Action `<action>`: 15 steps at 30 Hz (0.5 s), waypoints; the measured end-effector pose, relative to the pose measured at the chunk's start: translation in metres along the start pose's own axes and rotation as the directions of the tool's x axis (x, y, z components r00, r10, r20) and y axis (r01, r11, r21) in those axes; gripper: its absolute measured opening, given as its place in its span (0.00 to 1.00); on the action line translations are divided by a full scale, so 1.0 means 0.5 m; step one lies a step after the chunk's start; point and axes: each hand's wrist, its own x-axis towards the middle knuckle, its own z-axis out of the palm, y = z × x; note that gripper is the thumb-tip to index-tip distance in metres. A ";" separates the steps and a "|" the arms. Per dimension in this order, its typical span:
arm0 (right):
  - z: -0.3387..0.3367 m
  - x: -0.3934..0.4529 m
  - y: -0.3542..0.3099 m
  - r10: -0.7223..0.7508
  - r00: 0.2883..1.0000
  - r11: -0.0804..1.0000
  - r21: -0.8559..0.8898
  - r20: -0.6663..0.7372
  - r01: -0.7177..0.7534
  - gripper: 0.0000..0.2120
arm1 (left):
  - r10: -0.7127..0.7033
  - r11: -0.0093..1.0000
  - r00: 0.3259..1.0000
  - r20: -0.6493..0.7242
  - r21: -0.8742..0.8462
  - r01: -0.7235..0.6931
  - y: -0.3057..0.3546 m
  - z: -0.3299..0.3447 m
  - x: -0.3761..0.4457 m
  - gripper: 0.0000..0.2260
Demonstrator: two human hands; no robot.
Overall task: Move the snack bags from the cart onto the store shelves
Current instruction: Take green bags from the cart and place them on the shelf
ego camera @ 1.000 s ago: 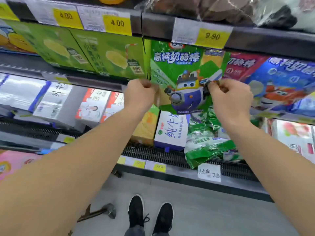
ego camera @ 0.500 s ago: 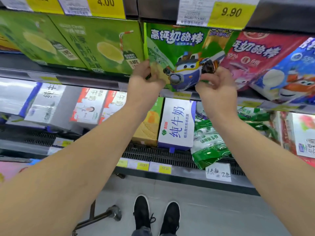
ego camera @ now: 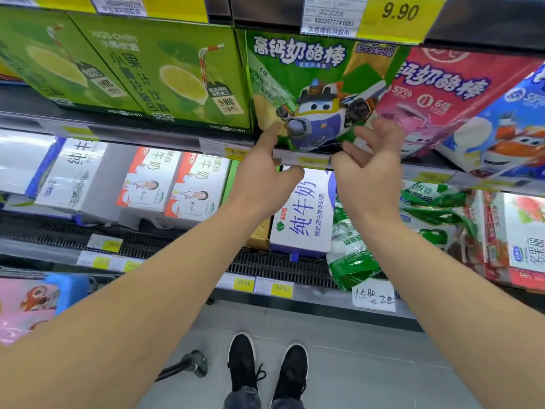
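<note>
Green snack bag (ego camera: 309, 93) stands on shelf (ego camera: 165, 137) beside pink bag (ego camera: 436, 95). Left hand (ego camera: 262, 178) and right hand (ego camera: 368, 172) loose-fingered, holding nothing. 1 bag placed; cart contents unseen.

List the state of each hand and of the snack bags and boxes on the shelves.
left hand: open, index fingertip on the green bag
right hand: open, fingers loosely curled, holding nothing
green bag: upright on the shelf
pink bag: leaning on the shelf
green juice boxes: closed

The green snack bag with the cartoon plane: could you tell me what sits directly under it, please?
The green snack bag stands on the shelf edge with yellow price tags; the hands hide part of its bottom.
</note>
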 end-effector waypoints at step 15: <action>-0.018 -0.001 0.011 0.036 0.961 0.952 -0.302 0.275 0.051 0.32 | -0.061 0.997 0.998 -0.027 0.039 0.063 -0.009 -0.007 -0.023 0.27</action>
